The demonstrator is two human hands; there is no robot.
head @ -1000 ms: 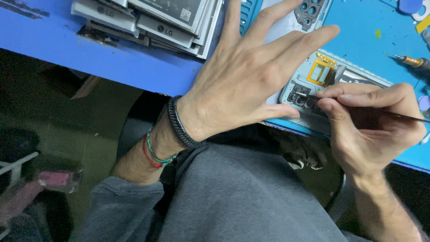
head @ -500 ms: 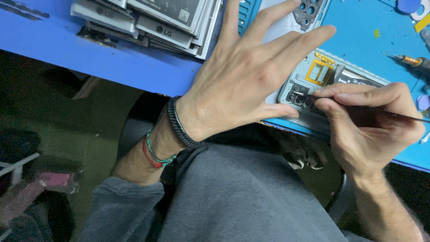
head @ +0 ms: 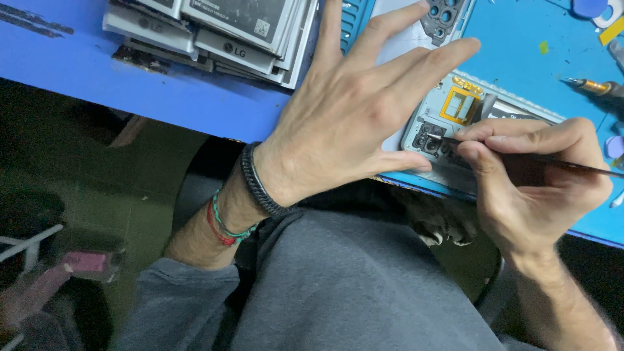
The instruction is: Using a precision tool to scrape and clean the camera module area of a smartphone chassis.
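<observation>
Little has shifted since a second ago: left hand (head: 351,123) stays spread flat on the opened phone (head: 455,123), while right hand (head: 539,182) pinches a thin tool (head: 565,164) at its corner; fingers hide the tip.

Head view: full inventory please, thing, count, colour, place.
Opened phone with exposed internals: one, pale grey with a yellow part, on the mat under both hands.
Thin dark probe tool: one, dark, in the right hand, tip at the phone's lower left corner.
Blue work mat: one, bright blue, upper right.
Blue table edge: one, deeper blue, upper left.
Stack of flat phone batteries: several, grey and black, top left on the table.
Brass-tipped screwdriver: one, right edge on the mat.
Grey trousers: lap, bottom centre.
Wristbands: black braided, green, red, on the left wrist.
Left hand: spread flat on the phone.
Right hand: pinching the probe.
</observation>
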